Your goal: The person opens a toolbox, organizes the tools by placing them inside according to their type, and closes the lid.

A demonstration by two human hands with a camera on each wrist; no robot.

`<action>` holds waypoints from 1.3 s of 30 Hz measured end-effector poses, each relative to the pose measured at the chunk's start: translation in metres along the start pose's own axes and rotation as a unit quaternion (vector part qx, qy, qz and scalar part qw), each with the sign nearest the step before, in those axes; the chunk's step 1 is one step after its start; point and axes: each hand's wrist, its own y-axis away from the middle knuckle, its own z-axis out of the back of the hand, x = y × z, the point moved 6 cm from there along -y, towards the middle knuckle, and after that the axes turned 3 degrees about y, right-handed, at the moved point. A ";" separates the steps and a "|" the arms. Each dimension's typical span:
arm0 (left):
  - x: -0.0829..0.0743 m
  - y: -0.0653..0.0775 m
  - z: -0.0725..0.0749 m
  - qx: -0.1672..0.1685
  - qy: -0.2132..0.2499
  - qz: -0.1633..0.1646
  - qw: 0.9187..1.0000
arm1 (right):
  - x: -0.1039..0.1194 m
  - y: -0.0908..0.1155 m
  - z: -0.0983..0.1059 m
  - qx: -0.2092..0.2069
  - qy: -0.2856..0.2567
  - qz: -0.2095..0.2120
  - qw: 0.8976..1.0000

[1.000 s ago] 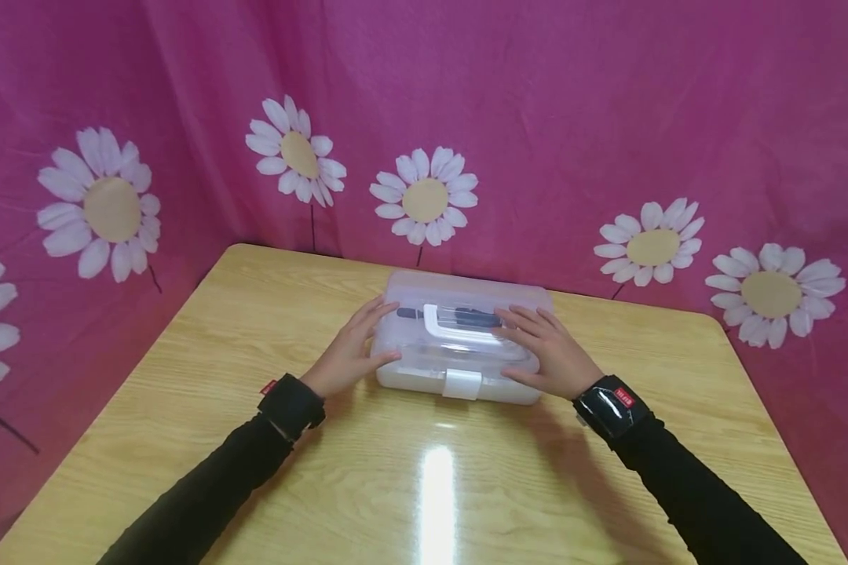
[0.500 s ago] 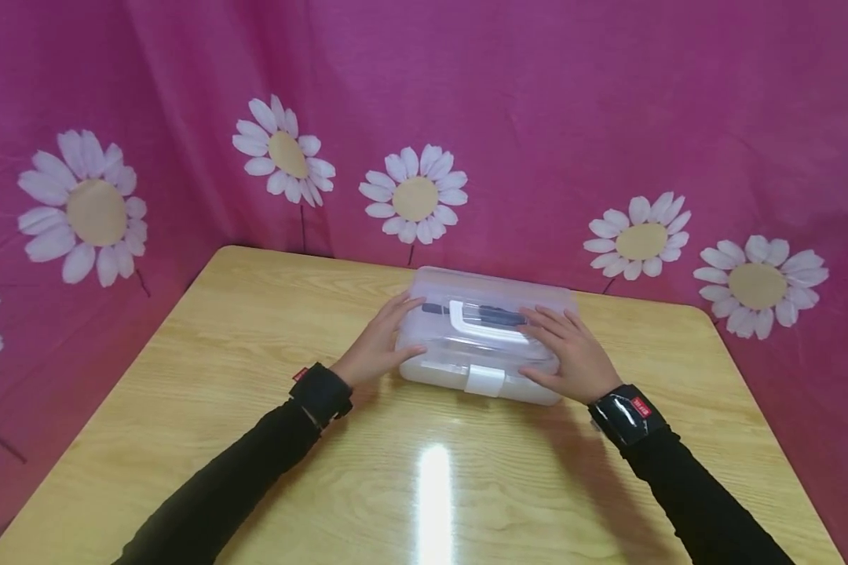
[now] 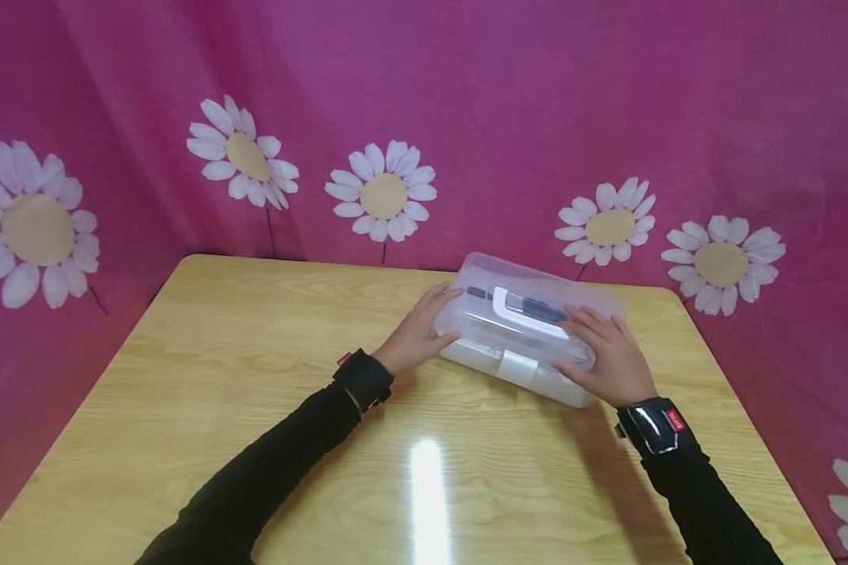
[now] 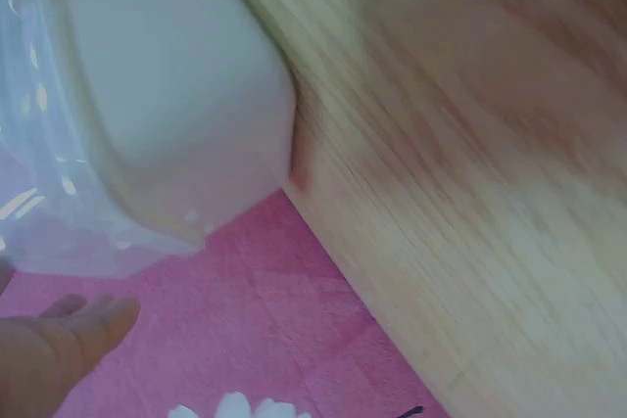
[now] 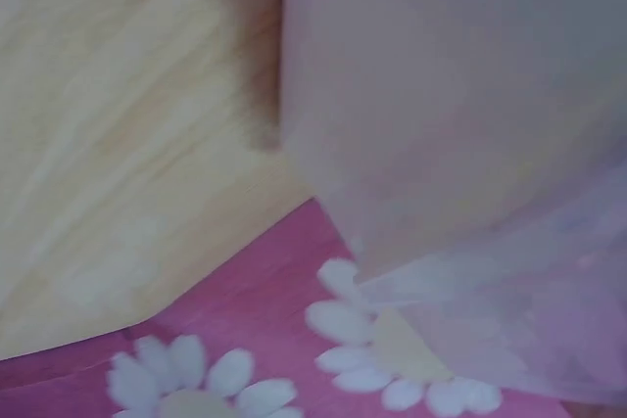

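A clear-lidded plastic storage box (image 3: 516,337) with a white carry handle (image 3: 528,315) and a white front latch (image 3: 517,366) stands turned at an angle on the table. Dark items show faintly through its lid. My left hand (image 3: 417,329) lies against the left end, fingers extended and thumb by the front corner. At the right end my right hand (image 3: 608,357) rests with fingers spread over the lid and thumb toward the front. The left wrist view shows the box's pale lower half (image 4: 186,75) and outstretched fingers (image 4: 98,325). No right-hand fingers show in the right wrist view.
A wood-grain table (image 3: 290,314) carries the box near its back edge. Behind it hangs a pink curtain (image 3: 480,118) printed with large white daisies. A bright light reflection (image 3: 429,502) lies on the tabletop in front.
The box has moved to the right with both hands on its ends. It has also turned, its left end farther back and its right end nearer. The head view has shifted rightward.
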 end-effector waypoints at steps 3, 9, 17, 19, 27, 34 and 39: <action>-0.001 0.004 -0.001 -0.001 -0.004 -0.003 1.000 | -0.008 0.005 0.004 -0.006 0.008 -0.042 0.999; 0.002 0.016 0.006 -0.008 -0.027 -0.002 1.000 | -0.024 0.013 0.014 -0.026 0.030 -0.111 0.993; 0.014 0.032 0.013 -0.005 -0.026 0.017 1.000 | -0.051 0.025 0.018 -0.012 0.060 -0.234 0.970; 0.016 0.036 0.014 -0.001 -0.028 0.020 0.999 | -0.055 0.028 0.018 -0.011 0.068 -0.266 0.962; 0.020 0.048 0.016 0.010 -0.057 0.023 0.998 | -0.067 0.036 0.020 -0.017 0.095 -0.399 0.912; 0.025 0.055 0.019 0.001 -0.060 0.032 0.998 | -0.075 0.034 0.020 -0.018 0.098 -0.475 0.874; 0.027 0.058 0.022 -0.007 -0.055 0.025 0.998 | -0.080 0.028 0.019 -0.012 0.094 -0.502 0.860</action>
